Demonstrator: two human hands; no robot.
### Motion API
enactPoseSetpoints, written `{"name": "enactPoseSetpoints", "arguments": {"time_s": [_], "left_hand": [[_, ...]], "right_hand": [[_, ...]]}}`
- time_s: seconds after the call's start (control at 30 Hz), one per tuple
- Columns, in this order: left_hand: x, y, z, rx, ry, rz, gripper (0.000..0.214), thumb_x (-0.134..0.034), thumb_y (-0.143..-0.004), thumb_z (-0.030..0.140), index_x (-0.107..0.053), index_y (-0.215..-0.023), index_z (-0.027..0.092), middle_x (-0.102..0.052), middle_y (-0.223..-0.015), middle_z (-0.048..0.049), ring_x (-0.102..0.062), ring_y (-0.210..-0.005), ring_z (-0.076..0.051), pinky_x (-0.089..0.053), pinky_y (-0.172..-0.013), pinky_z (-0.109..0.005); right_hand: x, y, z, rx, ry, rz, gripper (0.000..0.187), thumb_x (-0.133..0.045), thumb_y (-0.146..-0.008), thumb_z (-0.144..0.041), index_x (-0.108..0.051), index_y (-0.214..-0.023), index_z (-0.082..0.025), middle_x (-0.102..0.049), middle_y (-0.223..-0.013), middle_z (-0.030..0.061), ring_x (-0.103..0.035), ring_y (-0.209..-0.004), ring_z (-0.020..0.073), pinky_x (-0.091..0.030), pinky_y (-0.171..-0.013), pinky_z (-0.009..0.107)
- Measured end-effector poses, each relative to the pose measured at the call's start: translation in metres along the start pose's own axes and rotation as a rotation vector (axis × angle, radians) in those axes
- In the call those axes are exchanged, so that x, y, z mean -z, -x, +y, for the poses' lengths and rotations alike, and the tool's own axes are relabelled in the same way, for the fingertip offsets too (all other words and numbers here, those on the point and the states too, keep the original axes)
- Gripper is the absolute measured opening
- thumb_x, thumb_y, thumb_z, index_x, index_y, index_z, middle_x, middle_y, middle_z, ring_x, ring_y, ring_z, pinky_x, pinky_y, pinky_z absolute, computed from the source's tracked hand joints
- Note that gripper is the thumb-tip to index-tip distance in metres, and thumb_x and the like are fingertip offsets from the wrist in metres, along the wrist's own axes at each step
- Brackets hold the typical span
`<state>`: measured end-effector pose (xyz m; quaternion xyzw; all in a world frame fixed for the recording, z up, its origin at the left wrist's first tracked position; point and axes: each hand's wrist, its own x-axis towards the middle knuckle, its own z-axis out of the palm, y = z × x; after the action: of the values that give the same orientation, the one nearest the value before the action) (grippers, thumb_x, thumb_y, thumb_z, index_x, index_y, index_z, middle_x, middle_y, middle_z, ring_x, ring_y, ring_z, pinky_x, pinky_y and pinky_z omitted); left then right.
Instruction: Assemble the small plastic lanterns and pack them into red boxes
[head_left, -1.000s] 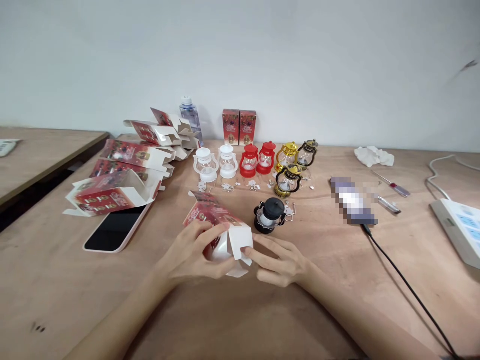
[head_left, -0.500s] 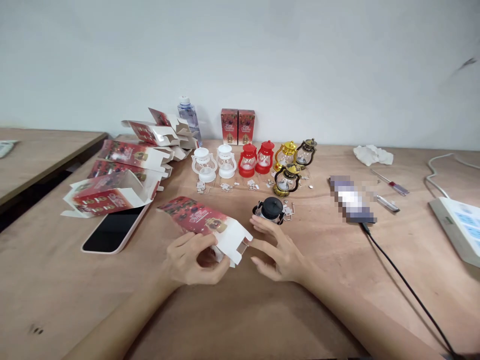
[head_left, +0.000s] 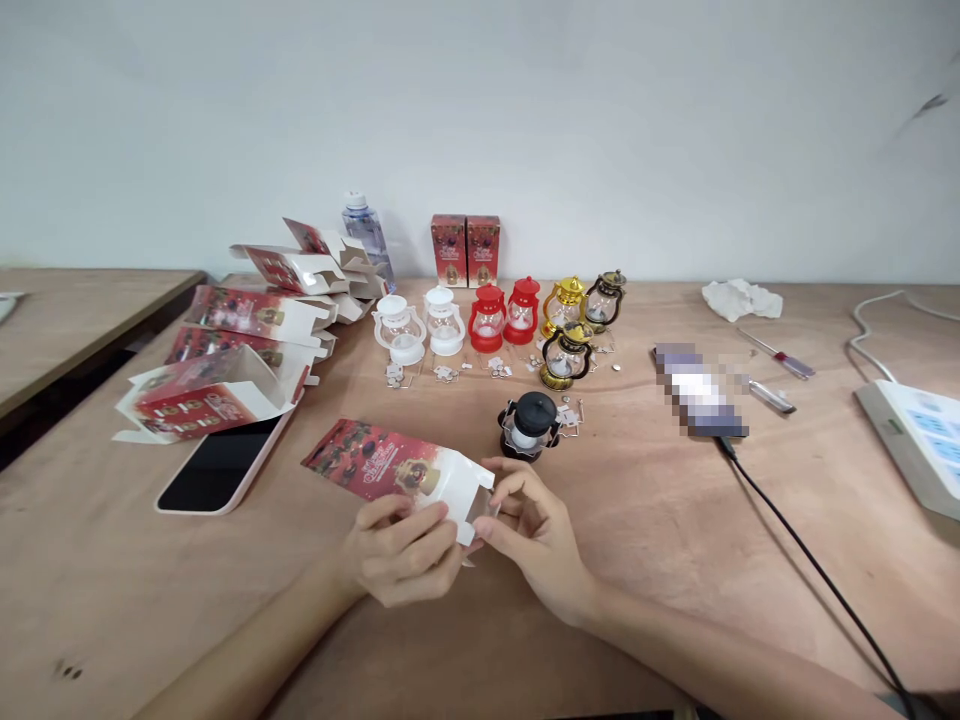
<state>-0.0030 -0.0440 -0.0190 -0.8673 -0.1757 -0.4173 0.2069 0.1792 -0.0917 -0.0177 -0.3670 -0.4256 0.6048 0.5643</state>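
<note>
A red printed carton (head_left: 382, 462) with white end flaps lies tilted in front of me, its near end lifted. My left hand (head_left: 409, 555) is closed around its lower side. At the flapped end, my right hand (head_left: 536, 535) pinches a flap between thumb and fingers; the fingertips are partly behind the card. Just beyond my right hand stands a black lantern (head_left: 534, 415) with a wire handle. Farther back are white lanterns (head_left: 401, 330), red lanterns (head_left: 487, 318), a gold lantern (head_left: 564, 305) and bronze-coloured lanterns (head_left: 567, 355), with small metal and white parts before them.
Several open cartons (head_left: 240, 312) are piled at left, beside a phone (head_left: 217, 470) and a bottle (head_left: 367, 240). Two closed boxes (head_left: 448, 250) stand by the wall. At right lie a cabled phone (head_left: 701, 390), a screwdriver (head_left: 791, 363), crumpled tissue (head_left: 741, 299) and a power strip (head_left: 915, 440).
My right hand has moved from beside the black lantern onto the carton's end flap. My left fingers now wrap more over the carton's side. The view has shifted slightly.
</note>
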Motion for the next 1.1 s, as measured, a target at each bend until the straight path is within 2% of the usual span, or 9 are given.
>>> {"name": "enactPoseSetpoints", "arguments": {"time_s": [0.1,0.23,0.33,0.5,0.6,0.7,0.8,0.9,1.1], "left_hand": [[0.001,-0.013,-0.005,-0.195,-0.003,0.132,0.017,-0.073,-0.072,0.018,-0.059,-0.065,0.025,-0.066,-0.073,0.0089,-0.059,-0.076,-0.008,-0.043,-0.071,-0.024],[0.0,-0.013,-0.006,-0.201,0.022,0.114,0.021,-0.079,-0.066,0.017,-0.059,-0.067,0.024,-0.07,-0.079,0.007,-0.058,-0.079,-0.009,-0.045,-0.071,-0.024],[0.0,-0.007,-0.004,-0.214,0.021,0.089,0.024,-0.082,-0.063,0.02,-0.059,-0.071,0.025,-0.071,-0.084,0.0058,-0.058,-0.081,-0.01,-0.046,-0.073,-0.024],[0.006,-0.012,-0.011,-0.085,-0.043,0.021,0.026,-0.078,-0.068,0.024,-0.061,-0.088,0.03,-0.067,-0.104,0.0012,-0.06,-0.097,-0.015,-0.046,-0.087,-0.033],[0.007,-0.017,-0.018,0.002,-0.024,-0.029,0.021,-0.07,-0.076,0.026,-0.061,-0.095,0.03,-0.064,-0.111,-0.0051,-0.06,-0.107,-0.021,-0.044,-0.092,-0.042],[0.005,-0.018,-0.022,0.017,0.069,-0.07,0.018,-0.065,-0.08,0.023,-0.06,-0.098,0.026,-0.065,-0.11,-0.0076,-0.061,-0.108,-0.022,-0.045,-0.094,-0.046],[0.003,-0.013,-0.022,0.091,0.09,-0.079,0.019,-0.064,-0.081,0.026,-0.059,-0.1,0.025,-0.068,-0.105,-0.0053,-0.063,-0.101,-0.02,-0.049,-0.092,-0.043],[0.002,-0.01,-0.021,0.138,0.06,-0.073,0.021,-0.064,-0.081,0.032,-0.06,-0.101,0.026,-0.068,-0.103,-0.0044,-0.064,-0.099,-0.02,-0.05,-0.09,-0.043],[0.004,-0.013,-0.021,0.019,0.062,-0.025,0.019,-0.069,-0.078,0.029,-0.062,-0.095,0.028,-0.067,-0.109,-0.0045,-0.062,-0.103,-0.02,-0.048,-0.091,-0.041]], "right_hand": [[0.002,-0.004,0.002,0.1,0.08,0.097,0.024,-0.069,-0.075,-0.027,-0.046,-0.075,-0.021,-0.056,-0.109,0.0054,-0.063,-0.082,0.012,-0.055,-0.062,0.022],[0.01,-0.008,0.0,0.217,0.307,0.131,0.009,-0.059,-0.079,-0.017,-0.053,-0.074,-0.02,-0.06,-0.109,0.0078,-0.064,-0.089,0.0147,-0.053,-0.066,0.024],[0.013,-0.009,-0.005,0.27,0.491,0.143,0.015,-0.054,-0.081,-0.011,-0.062,-0.074,-0.021,-0.062,-0.114,0.0093,-0.063,-0.104,0.019,-0.054,-0.071,0.026],[0.014,-0.009,-0.01,0.461,0.663,0.061,0.027,-0.047,-0.082,-0.006,-0.067,-0.089,-0.022,-0.068,-0.107,0.0072,-0.068,-0.096,0.0165,-0.056,-0.072,0.026],[0.016,-0.01,-0.01,0.608,0.73,-0.003,0.03,-0.045,-0.082,-0.003,-0.067,-0.087,-0.022,-0.067,-0.104,0.0064,-0.068,-0.089,0.0143,-0.057,-0.07,0.024],[0.017,-0.01,-0.009,0.7,0.803,-0.054,0.033,-0.042,-0.081,0.0,-0.065,-0.09,-0.022,-0.063,-0.109,0.0085,-0.066,-0.096,0.0149,-0.057,-0.077,0.026],[0.018,-0.01,-0.007,0.713,0.894,-0.08,0.038,-0.041,-0.082,-0.001,-0.062,-0.106,-0.022,-0.061,-0.113,0.0108,-0.062,-0.103,0.0178,-0.055,-0.084,0.031],[0.018,-0.01,-0.007,0.667,0.91,-0.096,0.042,-0.04,-0.085,-0.004,-0.057,-0.118,-0.024,-0.062,-0.11,0.01,-0.063,-0.099,0.0179,-0.055,-0.081,0.03],[0.017,-0.01,-0.009,0.587,0.807,-0.081,0.028,-0.042,-0.091,-0.013,-0.057,-0.112,-0.023,-0.065,-0.097,0.0068,-0.064,-0.086,0.0162,-0.055,-0.075,0.027]]}}
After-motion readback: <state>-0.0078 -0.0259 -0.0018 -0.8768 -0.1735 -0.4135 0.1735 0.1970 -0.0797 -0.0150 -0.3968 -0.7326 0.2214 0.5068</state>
